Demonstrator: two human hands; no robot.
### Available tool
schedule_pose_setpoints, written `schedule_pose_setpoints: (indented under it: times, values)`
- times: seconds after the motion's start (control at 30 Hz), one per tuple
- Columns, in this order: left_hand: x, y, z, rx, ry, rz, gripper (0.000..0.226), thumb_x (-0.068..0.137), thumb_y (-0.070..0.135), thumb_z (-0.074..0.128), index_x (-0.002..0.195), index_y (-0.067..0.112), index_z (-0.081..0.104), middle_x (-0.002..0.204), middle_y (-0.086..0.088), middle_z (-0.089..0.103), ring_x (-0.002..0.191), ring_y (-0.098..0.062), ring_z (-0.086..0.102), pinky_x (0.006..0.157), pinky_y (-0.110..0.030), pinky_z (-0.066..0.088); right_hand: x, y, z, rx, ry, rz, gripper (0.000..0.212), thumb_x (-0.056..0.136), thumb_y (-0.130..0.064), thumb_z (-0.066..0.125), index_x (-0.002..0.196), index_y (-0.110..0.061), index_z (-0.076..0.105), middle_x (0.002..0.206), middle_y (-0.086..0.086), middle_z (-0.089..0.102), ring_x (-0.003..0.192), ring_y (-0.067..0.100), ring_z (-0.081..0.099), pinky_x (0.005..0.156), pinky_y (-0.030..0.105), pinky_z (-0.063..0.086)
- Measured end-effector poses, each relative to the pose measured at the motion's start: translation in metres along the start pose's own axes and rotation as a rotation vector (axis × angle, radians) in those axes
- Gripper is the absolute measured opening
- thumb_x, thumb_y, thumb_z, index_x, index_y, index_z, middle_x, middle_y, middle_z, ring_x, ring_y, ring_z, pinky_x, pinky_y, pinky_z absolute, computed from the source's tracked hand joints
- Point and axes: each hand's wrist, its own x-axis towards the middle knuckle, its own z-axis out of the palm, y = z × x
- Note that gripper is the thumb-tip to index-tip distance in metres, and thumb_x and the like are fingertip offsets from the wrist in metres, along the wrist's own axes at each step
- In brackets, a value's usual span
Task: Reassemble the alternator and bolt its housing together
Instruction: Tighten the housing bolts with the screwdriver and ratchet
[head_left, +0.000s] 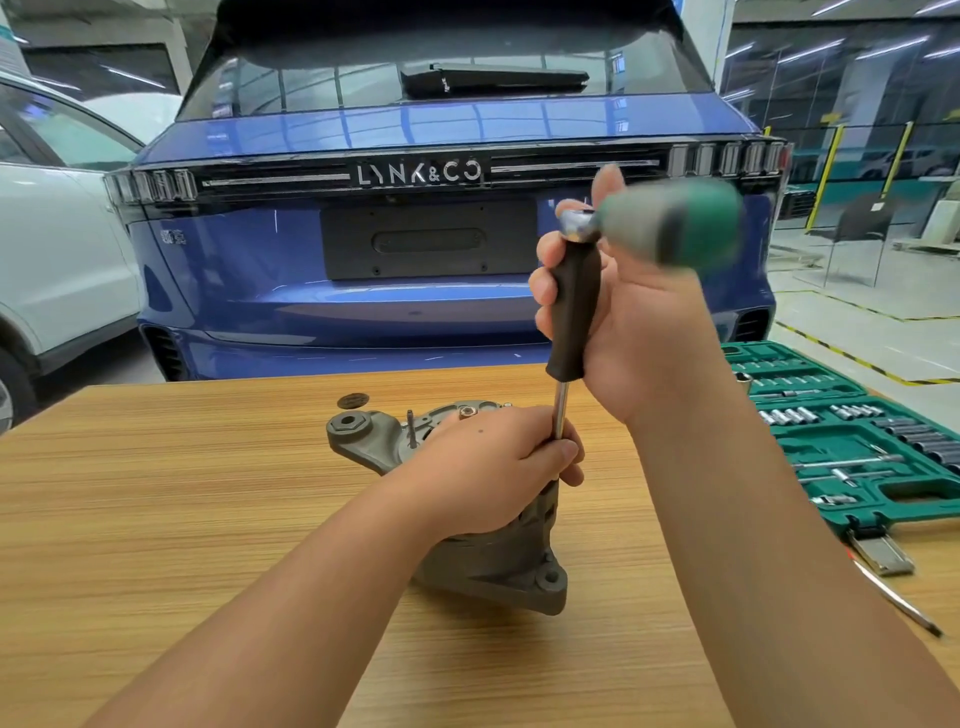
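Head view, one moment of bolting up. We see the grey cast-metal alternator housing (483, 551) standing near the middle of the light wood-grain table (208, 467). Our left hand (488, 467) rests on top of it, fingers curled round the bright steel shank (559, 415) of the black-handled driver (574, 312) to keep its tip on a fastener that the hand hides. Our right hand (628, 332) grips the black handle, and a green-and-grey ratchet handle (675, 223), motion-blurred, sits across its top end.

To do this step well, we judge that the shank should stand square to the housing face, the left hand steadying without dragging on the rotation, and pressure kept straight down so the socket does not ride off the bolt head. Bolts are best run down lightly all round before any is made fully tight; otherwise the two halves may seat crooked.

Count: one housing, with two mounting ears visible; one slim upright bolt (411, 428) standing proud near its far edge; one brass-coloured nut (467, 412) beside it; one dark round disc (353, 400) lying apart on the table; one open green socket case (852, 441) at right, its sockets too many and too blurred to count; one loose thin rod (898, 603) in front of the case.
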Motion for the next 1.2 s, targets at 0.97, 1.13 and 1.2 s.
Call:
schedule_pose_setpoints:
  times: [0.97, 1.13, 1.2]
  values:
    - [0.000, 0.001, 0.000, 0.005, -0.034, 0.006, 0.020, 0.111, 0.038, 0.039, 0.100, 0.045, 0.054, 0.095, 0.027, 0.066, 0.105, 0.002, 0.061, 0.106, -0.038, 0.047, -0.006, 0.008, 0.015, -0.391, 0.131, -0.297, 0.033, 0.085, -0.034, 0.073, 0.111, -0.019, 0.059, 0.084, -0.004, 0.060, 0.077, 0.013, 0.056, 0.073, 0.030, 0.051]
    - [0.002, 0.002, 0.002, 0.059, 0.016, 0.006, 0.024, 0.110, 0.040, 0.037, 0.095, 0.045, 0.055, 0.081, 0.036, 0.061, 0.092, 0.006, 0.057, 0.101, -0.045, 0.044, -0.010, 0.011, 0.017, -0.725, 0.143, -0.474, 0.037, 0.083, -0.025, 0.080, 0.111, -0.027, 0.057, 0.088, -0.016, 0.058, 0.074, -0.002, 0.054, 0.068, 0.013, 0.045]
    - [0.002, 0.003, 0.004, 0.101, 0.038, 0.008, 0.026, 0.111, 0.042, 0.036, 0.093, 0.043, 0.054, 0.071, 0.044, 0.056, 0.076, 0.011, 0.052, 0.085, -0.040, 0.039, -0.010, 0.013, 0.021, -0.755, 0.240, -0.552, 0.028, 0.086, -0.033, 0.076, 0.103, -0.024, 0.056, 0.075, -0.013, 0.057, 0.061, 0.002, 0.052, 0.057, 0.015, 0.042]
